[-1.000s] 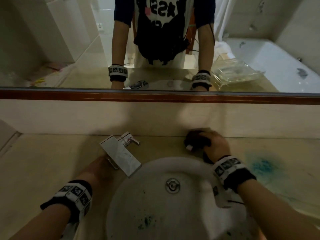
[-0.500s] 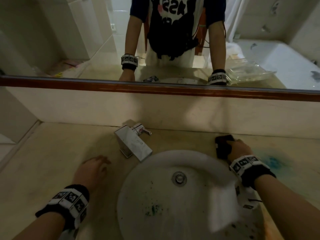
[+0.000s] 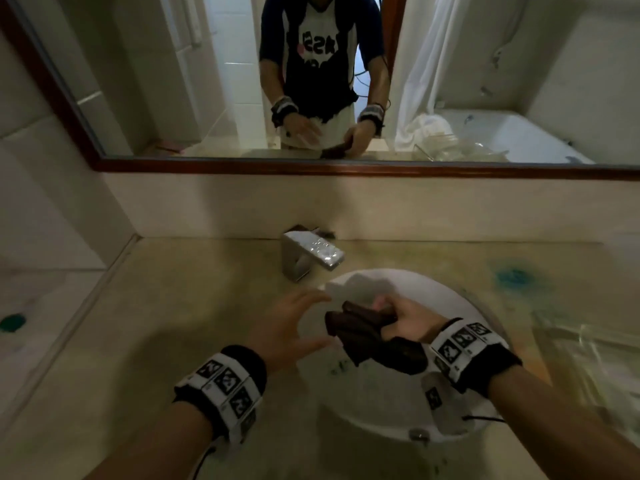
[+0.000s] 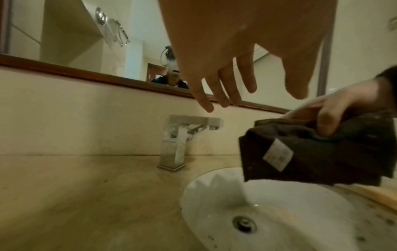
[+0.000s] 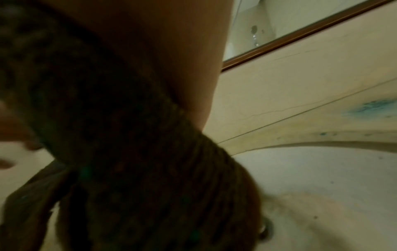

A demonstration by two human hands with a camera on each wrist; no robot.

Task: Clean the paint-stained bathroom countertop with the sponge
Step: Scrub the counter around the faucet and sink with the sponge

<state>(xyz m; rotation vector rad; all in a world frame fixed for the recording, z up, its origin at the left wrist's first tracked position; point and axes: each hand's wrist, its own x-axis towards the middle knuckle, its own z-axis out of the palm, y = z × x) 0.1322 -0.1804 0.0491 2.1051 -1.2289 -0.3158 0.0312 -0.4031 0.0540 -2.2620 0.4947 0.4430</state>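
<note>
The beige counter [image 3: 194, 306] in front of you carries a blue paint stain [image 3: 514, 276] near its back right corner and a green spot [image 3: 12, 322] at its far left edge. Over the white sink [image 3: 460, 306], your right hand [image 3: 408, 322] grips the sponge [image 4: 311, 151], which looks like a dark brown folded cloth with a small white tag. From the right wrist it fills the view, blurred. Your left hand [image 3: 291, 327] hovers just beside it, fingers [image 4: 206, 98] spread and straight, holding nothing, below the faucet [image 3: 311, 254].
</note>
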